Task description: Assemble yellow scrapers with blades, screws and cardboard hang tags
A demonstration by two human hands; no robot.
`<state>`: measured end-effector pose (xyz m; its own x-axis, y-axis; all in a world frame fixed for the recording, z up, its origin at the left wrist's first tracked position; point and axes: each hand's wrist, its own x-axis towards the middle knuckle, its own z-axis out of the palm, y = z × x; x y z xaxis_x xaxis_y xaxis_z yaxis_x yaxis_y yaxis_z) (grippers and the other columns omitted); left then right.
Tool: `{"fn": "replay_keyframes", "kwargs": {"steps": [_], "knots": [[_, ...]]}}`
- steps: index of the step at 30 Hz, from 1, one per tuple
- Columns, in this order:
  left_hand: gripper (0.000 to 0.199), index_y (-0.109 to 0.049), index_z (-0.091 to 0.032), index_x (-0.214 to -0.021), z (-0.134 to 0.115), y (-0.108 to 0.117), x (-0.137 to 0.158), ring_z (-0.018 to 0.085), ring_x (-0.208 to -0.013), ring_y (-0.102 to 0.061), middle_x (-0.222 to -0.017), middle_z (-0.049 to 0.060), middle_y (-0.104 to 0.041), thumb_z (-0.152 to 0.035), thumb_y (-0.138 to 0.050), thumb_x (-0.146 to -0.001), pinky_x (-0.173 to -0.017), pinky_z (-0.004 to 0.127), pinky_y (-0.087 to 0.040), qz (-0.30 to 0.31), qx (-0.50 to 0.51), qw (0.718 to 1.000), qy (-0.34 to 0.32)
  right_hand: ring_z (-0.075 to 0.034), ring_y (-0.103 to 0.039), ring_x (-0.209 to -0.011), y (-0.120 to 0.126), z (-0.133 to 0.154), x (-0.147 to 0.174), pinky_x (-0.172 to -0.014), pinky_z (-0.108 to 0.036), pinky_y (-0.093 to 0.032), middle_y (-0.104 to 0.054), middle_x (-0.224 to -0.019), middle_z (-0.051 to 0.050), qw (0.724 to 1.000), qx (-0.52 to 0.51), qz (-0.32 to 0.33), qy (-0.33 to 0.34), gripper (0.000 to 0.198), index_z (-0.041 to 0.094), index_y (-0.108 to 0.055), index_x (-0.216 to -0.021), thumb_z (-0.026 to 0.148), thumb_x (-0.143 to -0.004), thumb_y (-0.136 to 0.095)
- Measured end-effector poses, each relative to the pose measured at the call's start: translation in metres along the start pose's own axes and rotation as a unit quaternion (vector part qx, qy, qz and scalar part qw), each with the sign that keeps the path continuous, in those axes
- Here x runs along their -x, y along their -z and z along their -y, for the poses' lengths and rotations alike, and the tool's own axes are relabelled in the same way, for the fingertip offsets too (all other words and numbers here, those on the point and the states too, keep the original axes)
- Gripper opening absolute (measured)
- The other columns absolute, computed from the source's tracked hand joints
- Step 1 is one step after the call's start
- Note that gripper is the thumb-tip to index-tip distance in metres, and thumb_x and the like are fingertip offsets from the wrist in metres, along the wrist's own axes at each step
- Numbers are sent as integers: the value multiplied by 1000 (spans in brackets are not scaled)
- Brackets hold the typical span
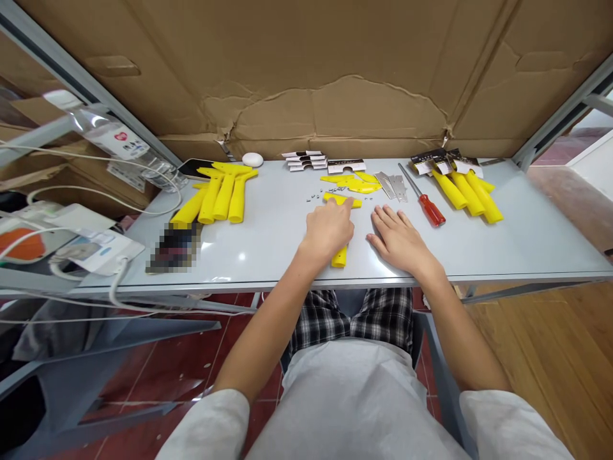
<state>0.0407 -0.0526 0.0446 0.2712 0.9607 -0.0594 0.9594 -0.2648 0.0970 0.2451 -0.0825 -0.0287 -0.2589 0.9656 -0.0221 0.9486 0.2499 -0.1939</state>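
My left hand (pixel 329 231) lies over a yellow plastic scraper handle (pixel 340 257) on the grey table (pixel 517 243), fingers curled on it; the handle's wide head (pixel 341 200) shows beyond my fingers. My right hand (pixel 398 239) rests flat on the table just right of it, fingers spread, holding nothing. Beyond the hands lie loose yellow cover pieces (pixel 357 184), several metal blades (pixel 391 185) and small screws (pixel 316 197). A red-handled screwdriver (pixel 424 197) lies to the right of the blades.
Several yellow handles (pixel 218 195) are piled at the left, finished scrapers with card sleeves (pixel 462 182) at the right. Label cards (pixel 318 161), a white oval object (pixel 252 159) and a phone (pixel 194 168) lie at the back. Cardboard walls stand behind; cables and clutter crowd the left.
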Motion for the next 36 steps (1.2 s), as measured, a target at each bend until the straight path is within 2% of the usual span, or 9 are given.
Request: {"fn": "replay_keyframes", "kwargs": {"steps": [6, 11, 16, 20, 23, 26, 29, 32, 36], "knots": [[62, -73, -20, -172, 5, -1, -1, 46, -132, -84, -152, 27, -79, -19, -50, -115, -108, 59, -70, 1, -3, 1000, -8, -37, -25, -195, -1, -1, 0, -165, -70, -25, -22, -199, -11, 1000, -8, -8, 7, 87, 9, -47, -193, 58, -123, -32], [67, -63, -15, -182, 9, -6, -1, 47, -135, -83, -151, 28, -80, -20, -52, -116, -114, 58, -68, -13, 13, 1000, -14, -37, -25, -195, 0, 0, 0, -165, -69, -25, -23, -199, -12, 1000, -5, -8, 6, 85, 9, -47, -193, 57, -124, -33], [62, -70, -13, -175, 12, -6, -2, 44, -144, -80, -154, 28, -80, -18, -54, -116, -123, 56, -64, -8, 33, 999, -24, -36, -24, -195, 0, 1, 1, -165, -67, -24, -23, -200, -11, 1000, 1, -6, -4, 83, 10, -46, -194, 54, -125, -35], [66, -68, -13, -179, 32, 1, -4, 41, -150, -77, -161, 24, -82, -17, -61, -113, -133, 55, -58, -27, 110, 992, -55, -35, -30, -193, 7, 2, 2, -163, -65, -31, -32, -197, -13, 1000, 8, -12, 8, 75, 12, -57, -186, 52, -124, -41], [67, -72, -17, -176, 59, 10, -6, 34, -133, -84, -154, 18, -86, -19, -69, -109, -128, 50, -62, -36, 225, 973, -46, -36, -43, -185, 23, 4, 0, -156, -64, -41, -49, -189, -11, 1000, 1, -6, 19, 60, 20, -73, -170, 47, -122, -49], [71, -74, -21, -174, 86, 18, -5, 24, -92, -85, -139, 14, -88, -21, -73, -103, -94, 40, -72, -9, 383, 923, -42, -35, -65, -163, 46, 6, -16, -140, -59, -56, -67, -172, -11, 999, -23, 0, 26, 55, 23, -79, -163, 44, -121, -52], [77, -68, -20, -177, 106, 22, -3, 19, -67, -78, -126, 14, -88, -22, -74, -100, -64, 34, -67, 60, 566, 822, -25, -28, -74, -141, 64, 7, -50, -126, -45, -60, -77, -154, -11, 998, -52, -24, 34, 52, 22, -83, -160, 38, -118, -57], [81, -63, -19, -176, 118, 18, -4, 20, -67, -79, -118, 14, -89, -20, -78, -96, -57, 30, -65, 103, 674, 732, -12, -19, -74, -122, 72, 6, -94, -112, -32, -54, -82, -142, -11, 996, -70, -42, 43, 45, 21, -91, -145, 28, -115, -58], [91, -53, -16, -179, 122, 4, -16, 18, -63, -77, -114, 15, -90, -17, -80, -92, -51, 27, -62, 123, 734, 668, 22, -16, -70, -116, 67, 7, -144, -104, -27, -47, -82, -136, -10, 996, -59, -36, 64, 44, 20, -94, -138, 23, -114, -58]]}}
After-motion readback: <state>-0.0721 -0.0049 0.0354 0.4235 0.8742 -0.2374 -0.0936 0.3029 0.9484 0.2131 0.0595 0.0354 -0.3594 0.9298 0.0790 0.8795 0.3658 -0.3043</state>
